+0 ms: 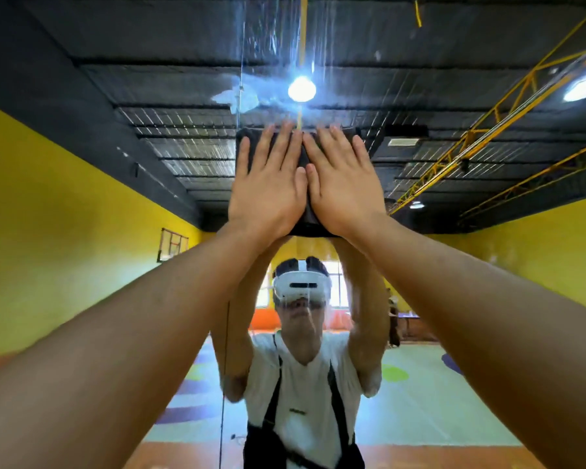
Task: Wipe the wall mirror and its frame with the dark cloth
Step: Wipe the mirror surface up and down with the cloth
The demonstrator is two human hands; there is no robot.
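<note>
The dark cloth [310, 228] sits high on the mirror [471, 282], pinned flat to the glass under both my palms. My left hand [268, 187] and right hand [342, 184] lie side by side, fingers [286, 143] straight and spread, gripping nothing. With no real hold, I judge the cloth could slip or drop if pressure eases at this stretch. Wet streaks [274, 38] above it may dry into marks if I cannot reach them. The frame is out of view and could get missed.
</note>
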